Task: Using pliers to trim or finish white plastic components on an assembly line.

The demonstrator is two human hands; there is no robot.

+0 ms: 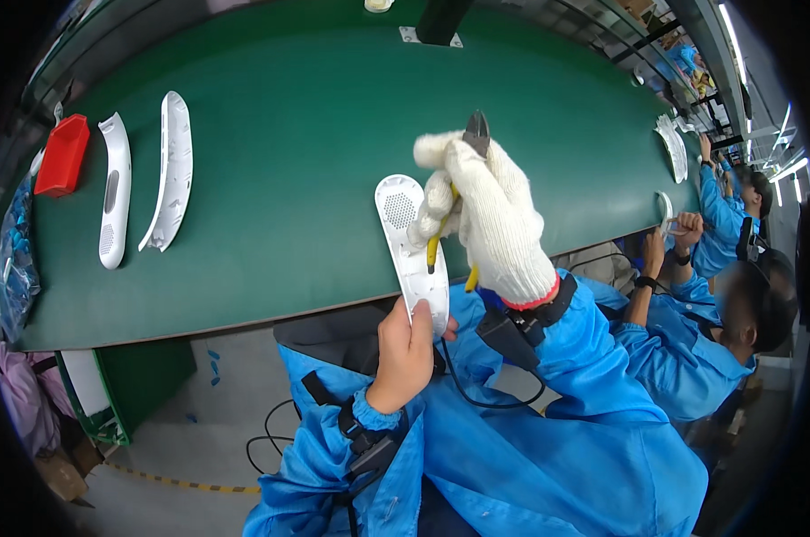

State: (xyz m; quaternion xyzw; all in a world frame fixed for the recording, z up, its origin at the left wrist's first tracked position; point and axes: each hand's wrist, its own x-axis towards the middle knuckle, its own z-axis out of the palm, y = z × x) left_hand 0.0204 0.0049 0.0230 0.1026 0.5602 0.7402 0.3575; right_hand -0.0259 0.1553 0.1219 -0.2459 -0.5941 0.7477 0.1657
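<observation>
My bare left hand (403, 356) grips the lower end of a long white plastic shell (409, 259) with rounded ends. Its inner side faces up, and a round patch of small holes shows at the far end. On my right hand (494, 206) is a white knitted glove with a red cuff. That hand is closed around cutting pliers (478, 134) with yellow handles, their dark jaws pointing away from me. The gloved fingers are over the shell's right edge; whether they touch it I cannot tell.
Two similar white shells (114, 192) (170, 170) lie on the green table (279, 143) at the left, beside a red bin (63, 155) and a blue plastic bag (16, 259). A dark post (441, 22) stands at the back. Co-workers in blue (682, 358) sit at the right, one holding a white part (664, 213).
</observation>
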